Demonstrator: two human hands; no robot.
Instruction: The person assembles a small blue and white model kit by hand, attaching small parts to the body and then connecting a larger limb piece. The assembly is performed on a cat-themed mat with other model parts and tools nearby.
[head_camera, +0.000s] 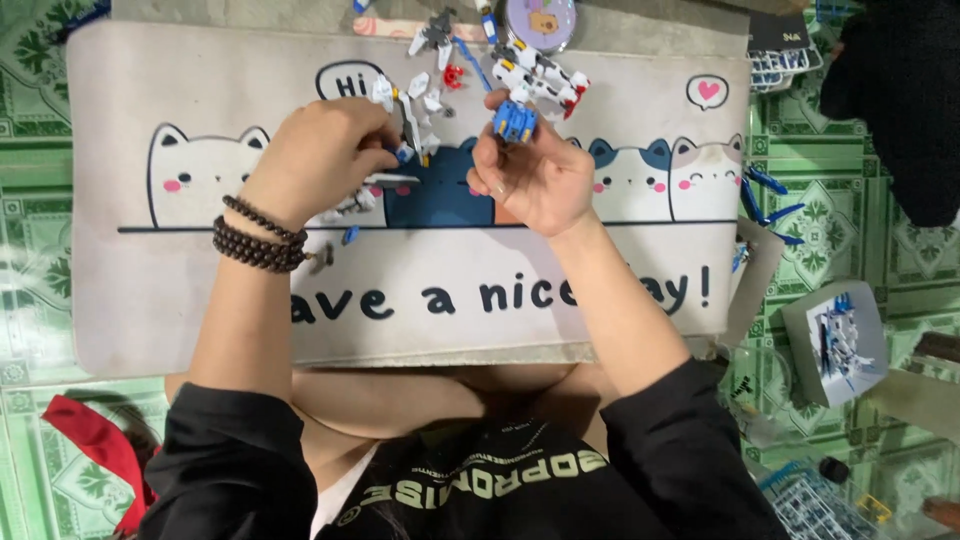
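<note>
The person's right hand (540, 180) pinches a small white, blue and red model figure (530, 85) by its blue base, holding it up above the far middle of the cat-printed mat (150, 300). The left hand (325, 155), closed around a white and blue model part (405, 110), works just beside it. The figure hangs from fingertips alone, so a hard push while fitting the part could snap a thin limb or pop it loose. Tiny loose pieces (440, 35) lie at the mat's far edge, and a dropped one could roll onto the green patterned floor (30, 100) and be hard to find.
</note>
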